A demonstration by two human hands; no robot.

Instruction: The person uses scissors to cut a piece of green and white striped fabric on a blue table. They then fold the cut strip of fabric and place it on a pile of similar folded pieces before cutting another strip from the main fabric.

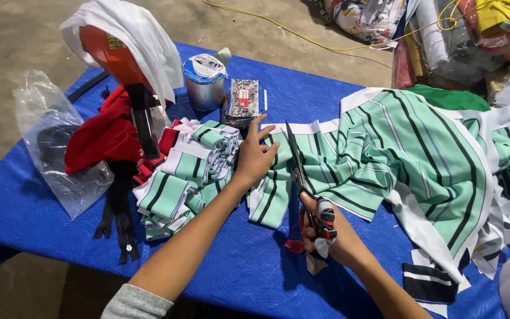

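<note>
- Green, white and black striped fabric lies spread over the blue counter, bunched toward the right edge.
- The left hand presses flat on the fabric, fingers spread wide, holding nothing.
- The right hand grips the handles of the scissors, fingers closed through them; the blades point away and lie on the cloth just beside the left hand.
- A stack of cut striped pieces sits left of the left hand.
- A metal tin and a small box stand behind the stack.

Head view, steeply down, close
</note>
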